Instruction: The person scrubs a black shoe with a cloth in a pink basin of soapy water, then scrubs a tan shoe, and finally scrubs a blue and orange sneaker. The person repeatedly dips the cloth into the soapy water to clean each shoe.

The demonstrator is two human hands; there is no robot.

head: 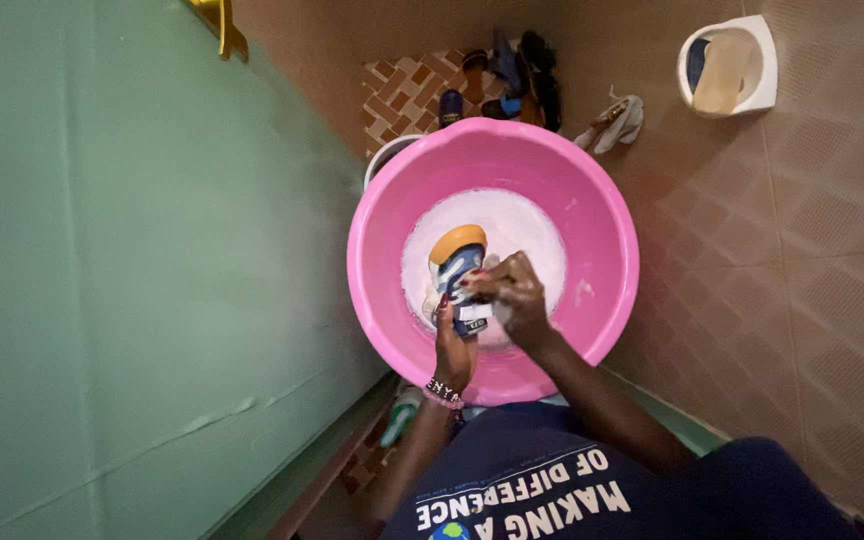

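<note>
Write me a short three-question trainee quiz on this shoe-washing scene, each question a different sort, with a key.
1. Multiple choice: What colour is the basin that holds the soapy water?
A. Green
B. Pink
C. Yellow

2. True or false: The left hand grips the small blue and white shoe over the suds.

3. Fill in: The right hand rests against the shoe, and on the left wrist sits a beaded ______.

Key
1. B
2. True; the hand holds the shoe from below, its orange sole turned up.
3. bracelet
</note>
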